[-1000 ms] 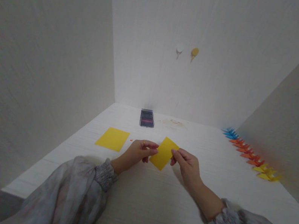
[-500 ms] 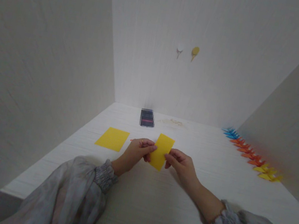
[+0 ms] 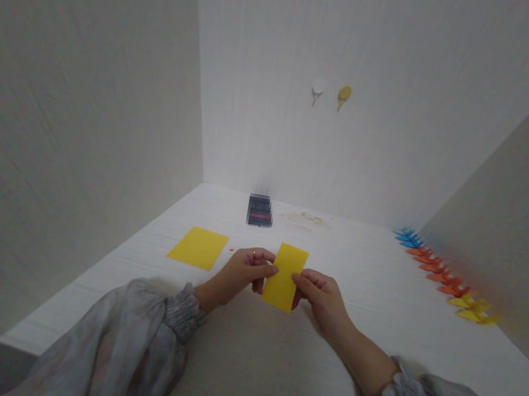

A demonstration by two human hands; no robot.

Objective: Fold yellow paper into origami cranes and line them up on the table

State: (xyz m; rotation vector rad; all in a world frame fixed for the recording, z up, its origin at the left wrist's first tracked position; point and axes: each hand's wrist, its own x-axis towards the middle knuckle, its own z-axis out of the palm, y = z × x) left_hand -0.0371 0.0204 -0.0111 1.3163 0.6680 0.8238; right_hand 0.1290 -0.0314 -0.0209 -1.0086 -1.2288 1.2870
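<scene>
A narrow yellow paper rectangle [image 3: 285, 277] is held upright in front of me, above the white table. My left hand [image 3: 251, 270], with a ring on one finger, pinches its left edge between thumb and fingers. On the opposite edge my right hand [image 3: 316, 289] grips it the same way, thumb in front. Whether the paper is folded in layers cannot be made out. To the left of my left hand lies a flat yellow paper sheet [image 3: 198, 247].
A dark blurred object [image 3: 260, 211] lies near the back wall. Along the right wall runs a row of folded paper figures [image 3: 442, 274] in blue, orange, red and yellow. Two hooks, one white [image 3: 318, 87] and one yellow [image 3: 345, 94], are on the back wall. A tiny red scrap [image 3: 231, 249] lies beside the sheet.
The held yellow paper has turned from a slant to nearly upright and dropped slightly. Both hands still grip its sides, with the right thumb now further over its front.
</scene>
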